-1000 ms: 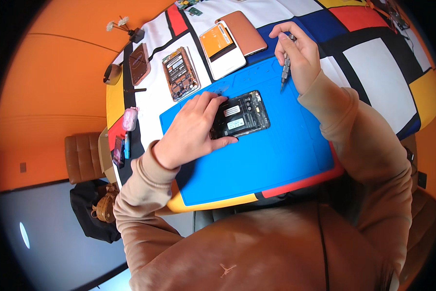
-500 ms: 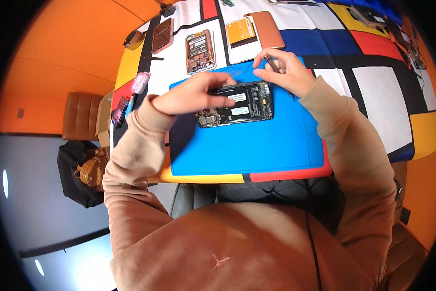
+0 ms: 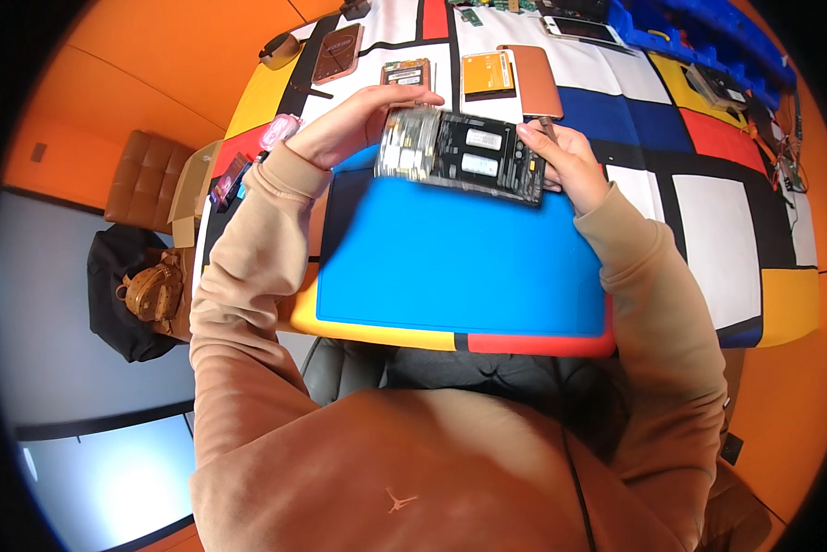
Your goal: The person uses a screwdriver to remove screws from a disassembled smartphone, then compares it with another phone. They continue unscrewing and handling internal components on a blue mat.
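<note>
Head view: right hand [image 3: 575,162] pinched the bared phone [image 3: 459,155], ideally rim-only; left hand [image 3: 354,125] lay opposite, its grip indiscernible.

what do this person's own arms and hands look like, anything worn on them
The left sleeve and right sleeve are long, tan-brown and loosely creased, ending in snug cuffs at the wrists. No print or cable shows on either sleeve. The left hand and right hand are ungloved, with no ring or watch that I can see.
</note>
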Motion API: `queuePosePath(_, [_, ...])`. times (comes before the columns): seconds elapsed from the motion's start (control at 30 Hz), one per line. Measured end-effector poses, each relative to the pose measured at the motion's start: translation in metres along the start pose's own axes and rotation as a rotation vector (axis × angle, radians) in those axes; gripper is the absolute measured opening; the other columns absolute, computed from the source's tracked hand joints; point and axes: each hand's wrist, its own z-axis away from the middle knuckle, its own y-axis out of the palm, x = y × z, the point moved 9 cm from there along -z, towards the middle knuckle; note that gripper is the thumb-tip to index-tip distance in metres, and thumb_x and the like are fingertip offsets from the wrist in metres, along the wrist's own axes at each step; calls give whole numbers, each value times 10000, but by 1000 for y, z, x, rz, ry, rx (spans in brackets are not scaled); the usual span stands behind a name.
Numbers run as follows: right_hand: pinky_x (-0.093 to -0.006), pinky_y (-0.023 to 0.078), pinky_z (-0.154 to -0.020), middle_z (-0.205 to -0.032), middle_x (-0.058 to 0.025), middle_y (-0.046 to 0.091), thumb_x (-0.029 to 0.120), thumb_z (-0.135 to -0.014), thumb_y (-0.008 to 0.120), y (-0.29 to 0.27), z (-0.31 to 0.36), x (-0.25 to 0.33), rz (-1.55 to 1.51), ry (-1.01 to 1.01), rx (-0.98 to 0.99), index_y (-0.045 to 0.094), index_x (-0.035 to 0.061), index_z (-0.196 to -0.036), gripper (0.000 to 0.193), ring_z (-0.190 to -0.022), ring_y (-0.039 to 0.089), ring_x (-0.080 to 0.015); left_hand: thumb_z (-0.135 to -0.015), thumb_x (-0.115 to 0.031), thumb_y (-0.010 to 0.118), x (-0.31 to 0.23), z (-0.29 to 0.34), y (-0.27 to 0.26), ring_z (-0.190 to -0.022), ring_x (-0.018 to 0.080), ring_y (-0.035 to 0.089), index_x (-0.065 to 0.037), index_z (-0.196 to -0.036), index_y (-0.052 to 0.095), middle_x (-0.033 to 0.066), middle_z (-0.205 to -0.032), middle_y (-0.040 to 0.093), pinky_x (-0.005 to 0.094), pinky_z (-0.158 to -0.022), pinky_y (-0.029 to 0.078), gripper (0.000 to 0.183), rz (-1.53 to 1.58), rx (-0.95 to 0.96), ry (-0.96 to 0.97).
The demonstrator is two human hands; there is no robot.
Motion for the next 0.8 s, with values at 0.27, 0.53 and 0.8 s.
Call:
queuePosePath(0.27, [-222, 191, -401, -533, 66, 364, 369, -1034, 540, -10, -1, 3, -101, -63, -88, 597, 54, -1097, 326, -423, 274, -24, -968, -330, 659, 4, -38, -13, -772, 20, 584, -76, -1106, 677, -18, -970, 687, 182, -664, 486, 290, -127, -123, -54])
queuePosePath(0.53, [-240, 176, -388, -512, 55, 317, 273, -1029, 477, -50, 3, 19, -93, -159, -365, 600, 23, -1135, 297, -401, 237, -42, -948, -398, 680, -11, -140, -43, -624, -13, 453, -127, -1078, 709, -87, -837, 627, 153, -544, 354, 302, -443, -96, -81])
queuePosePath(0.8, [-260, 189, -376, -517, 43, 327, 152, -987, 467, -68, -1, 11, -211, -113, -411, 580, -6, -1086, 219, -394, 245, -56, -804, -662, 675, -15, -198, -51, -966, 251, 671, 36, -1317, 582, 174, -1033, 702, 375, -830, 520, 872, -1167, -104, 169])
